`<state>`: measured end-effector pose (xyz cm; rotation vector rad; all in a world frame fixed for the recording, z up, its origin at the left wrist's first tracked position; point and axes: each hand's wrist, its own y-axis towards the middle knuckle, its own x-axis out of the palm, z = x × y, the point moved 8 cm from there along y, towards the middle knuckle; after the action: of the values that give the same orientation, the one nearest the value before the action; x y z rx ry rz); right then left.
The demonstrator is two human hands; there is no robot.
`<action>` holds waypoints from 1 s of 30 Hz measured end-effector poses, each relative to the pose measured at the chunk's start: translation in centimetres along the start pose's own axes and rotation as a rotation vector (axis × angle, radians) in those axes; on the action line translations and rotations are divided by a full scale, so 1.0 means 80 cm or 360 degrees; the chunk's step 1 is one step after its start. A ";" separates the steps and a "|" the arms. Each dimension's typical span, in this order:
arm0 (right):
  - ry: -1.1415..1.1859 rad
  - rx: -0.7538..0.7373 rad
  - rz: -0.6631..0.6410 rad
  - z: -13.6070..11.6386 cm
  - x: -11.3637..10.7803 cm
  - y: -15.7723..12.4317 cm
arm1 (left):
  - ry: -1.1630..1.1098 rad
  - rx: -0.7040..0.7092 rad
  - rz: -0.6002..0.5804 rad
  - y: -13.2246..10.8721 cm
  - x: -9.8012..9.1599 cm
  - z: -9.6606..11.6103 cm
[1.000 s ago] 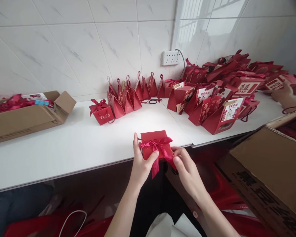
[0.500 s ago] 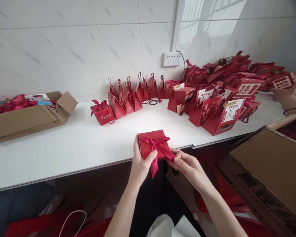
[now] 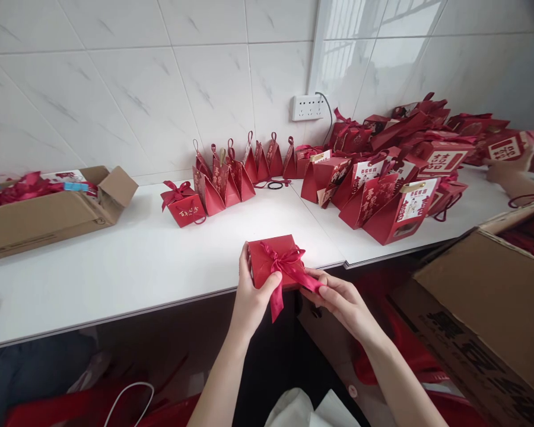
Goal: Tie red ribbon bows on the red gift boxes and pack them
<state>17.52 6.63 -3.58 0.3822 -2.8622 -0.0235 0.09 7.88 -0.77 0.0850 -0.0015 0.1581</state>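
A small red gift box (image 3: 262, 252) is held just over the front edge of the white table, its top facing me. On it lies a bow of shiny dark-red ribbon (image 3: 285, 261) with one tail hanging down. My left hand (image 3: 256, 296) grips the box from the left, the thumb pressed near the knot and the fingers behind. At the right, my right hand (image 3: 336, 295) pinches the other ribbon tail between thumb and fingers. Beyond them, a similar red box with a bow (image 3: 186, 204) stands on the table.
Several triangular red gift boxes (image 3: 211, 190) line the wall. More red boxes (image 3: 374, 196) are heaped at the right, where another person's hand (image 3: 511, 172) holds one. An open carton with ribbons (image 3: 53, 219) stands left; a larger carton (image 3: 485, 296) is at the near right.
My right hand has slid slightly outward along the ribbon tail, which now stretches a little further right. The left hand keeps its hold on the box.
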 end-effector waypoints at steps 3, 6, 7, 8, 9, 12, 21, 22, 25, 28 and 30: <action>-0.0360 -0.0191 0.0333 -0.020 -0.016 0.002 | -0.0005 -0.0123 -0.0009 0.001 -0.001 -0.009; -0.0999 -0.0618 0.0719 -0.067 -0.009 -0.005 | 0.0112 -0.0170 0.0054 -0.001 -0.007 -0.013; -0.1194 -0.0761 0.0737 -0.081 0.005 -0.005 | 0.0174 -0.0161 0.0076 -0.003 -0.009 -0.012; -0.1347 -0.0880 0.0699 -0.092 0.021 -0.004 | 0.0242 -0.0135 0.0105 -0.005 -0.011 -0.010; -0.1458 -0.0970 0.0619 -0.098 0.038 -0.002 | 0.0296 -0.0100 0.0140 -0.007 -0.013 -0.008; -0.1672 -0.1078 0.0294 -0.096 0.080 0.010 | 0.0325 0.0033 0.0280 -0.009 -0.025 0.001; -0.1707 -0.1078 0.0095 -0.068 0.091 0.021 | 0.1007 0.0546 -0.0119 0.068 -0.035 0.073; -0.1682 -0.1088 0.0101 -0.069 0.090 0.021 | 0.1093 0.0537 -0.0265 0.073 -0.027 0.074; -0.1612 -0.1100 0.0106 -0.069 0.087 0.021 | 0.1216 0.0548 -0.0417 0.078 -0.014 0.077; -0.1525 -0.1076 0.0095 -0.066 0.085 0.022 | 0.1187 0.0556 -0.0435 0.074 -0.009 0.075; -0.1473 -0.1070 0.0093 -0.064 0.083 0.023 | 0.1127 0.0587 -0.0395 0.071 -0.010 0.076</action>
<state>12.16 6.79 3.14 0.1526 -3.4171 -1.4463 -1.59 12.82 5.78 0.3915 0.7436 -0.0686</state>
